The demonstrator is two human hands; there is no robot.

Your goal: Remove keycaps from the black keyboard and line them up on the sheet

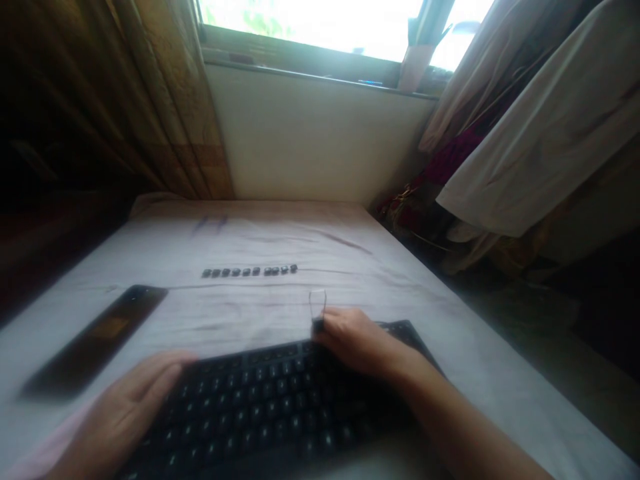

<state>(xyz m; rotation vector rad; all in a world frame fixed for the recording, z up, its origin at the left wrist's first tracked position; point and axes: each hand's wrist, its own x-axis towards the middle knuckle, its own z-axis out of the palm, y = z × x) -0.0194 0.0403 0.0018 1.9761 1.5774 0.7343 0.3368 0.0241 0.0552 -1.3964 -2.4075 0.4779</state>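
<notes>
A black keyboard [240, 413] lies across the front of the cloth-covered surface, its lower part blurred. My left hand [145, 383] grips its left end, fingers together along the upper left corner. Over the upper right part of the keys, my right hand [353, 333] is closed on a wire keycap puller [311, 305], whose thin loop points away from me. A small black piece [318, 325] sits at the base of the loop by my fingertips; I cannot tell whether it is a keycap or the puller's handle. Beyond the keyboard, several black keycaps [246, 271] stand in a row.
A dark phone-like slab [95, 340] lies to the left on the pale cloth [270, 233]. Behind are a wall [320, 133] and a bright window [310, 27]. A curtain [165, 100] hangs at left, and clothes [530, 133] hang at right past the surface's edge.
</notes>
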